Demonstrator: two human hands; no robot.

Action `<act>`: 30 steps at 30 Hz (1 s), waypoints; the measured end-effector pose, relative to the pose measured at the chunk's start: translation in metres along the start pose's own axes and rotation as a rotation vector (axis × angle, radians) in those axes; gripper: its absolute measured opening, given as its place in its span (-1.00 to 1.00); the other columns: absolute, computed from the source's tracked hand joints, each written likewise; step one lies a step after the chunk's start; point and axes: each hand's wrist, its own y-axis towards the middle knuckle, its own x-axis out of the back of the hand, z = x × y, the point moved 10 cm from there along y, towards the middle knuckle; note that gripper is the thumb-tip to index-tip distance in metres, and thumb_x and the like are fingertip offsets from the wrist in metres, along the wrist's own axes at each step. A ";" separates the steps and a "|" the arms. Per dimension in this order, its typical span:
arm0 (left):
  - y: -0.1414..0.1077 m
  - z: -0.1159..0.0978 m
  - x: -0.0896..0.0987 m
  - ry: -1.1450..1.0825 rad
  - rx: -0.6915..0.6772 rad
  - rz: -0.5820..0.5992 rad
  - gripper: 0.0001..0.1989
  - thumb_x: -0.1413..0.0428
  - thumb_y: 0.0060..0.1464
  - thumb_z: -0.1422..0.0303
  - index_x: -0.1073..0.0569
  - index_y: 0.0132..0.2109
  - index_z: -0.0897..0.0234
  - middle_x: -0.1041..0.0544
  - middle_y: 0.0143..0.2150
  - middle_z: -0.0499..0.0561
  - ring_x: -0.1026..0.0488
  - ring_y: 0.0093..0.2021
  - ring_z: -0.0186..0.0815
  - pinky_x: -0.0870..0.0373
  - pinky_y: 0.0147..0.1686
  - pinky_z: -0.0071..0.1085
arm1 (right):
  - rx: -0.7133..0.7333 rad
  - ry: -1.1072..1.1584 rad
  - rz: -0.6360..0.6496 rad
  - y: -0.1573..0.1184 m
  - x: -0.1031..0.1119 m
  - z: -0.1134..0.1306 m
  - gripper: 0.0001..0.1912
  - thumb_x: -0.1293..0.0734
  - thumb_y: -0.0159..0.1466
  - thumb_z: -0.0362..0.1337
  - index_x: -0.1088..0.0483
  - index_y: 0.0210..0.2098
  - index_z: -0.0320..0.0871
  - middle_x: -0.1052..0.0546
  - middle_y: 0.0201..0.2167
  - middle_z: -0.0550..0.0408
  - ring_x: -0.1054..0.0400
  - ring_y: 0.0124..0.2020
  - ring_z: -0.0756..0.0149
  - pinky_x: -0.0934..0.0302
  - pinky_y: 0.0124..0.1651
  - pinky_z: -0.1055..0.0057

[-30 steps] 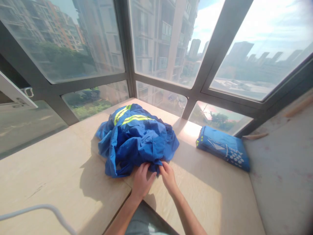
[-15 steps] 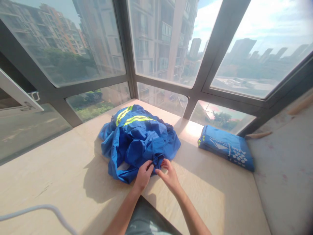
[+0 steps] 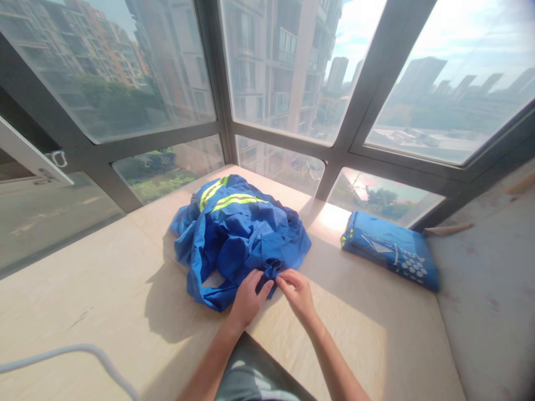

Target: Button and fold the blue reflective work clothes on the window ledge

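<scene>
A crumpled blue garment [image 3: 242, 239] with yellow reflective stripes lies in a heap on the pale stone ledge [image 3: 334, 323]. At its near edge, my left hand [image 3: 251, 295] holds the gathered fabric between thumb and fingers. My right hand [image 3: 296, 289] pinches the same bunched part from the right, thumb and index fingertip together. The two hands are close but apart. Small folds of cloth between the fingertips are partly hidden.
A folded blue garment [image 3: 390, 248] with white print lies at the right by the wall [image 3: 489, 295]. Windows with dark frames [image 3: 284, 145] stand behind the ledge. A pale hose or cable [image 3: 90, 350] curves across the lower left.
The right fingers have closed from a looser spread into a pinch on the cloth. The left thumb has moved right along the bunched edge. The view has shifted slightly.
</scene>
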 end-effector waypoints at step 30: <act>0.007 0.007 -0.016 0.070 0.020 0.151 -0.67 -0.03 0.22 0.23 -0.41 -0.48 0.27 -0.46 -0.48 -0.03 -0.37 -0.41 -0.30 -0.16 -0.36 -0.40 | 0.254 -0.500 0.130 0.004 -0.004 0.007 -0.74 -0.25 0.39 -0.21 -0.59 -0.26 -0.08 -0.58 -0.35 0.04 -0.46 -0.33 0.32 -0.28 -0.25 0.48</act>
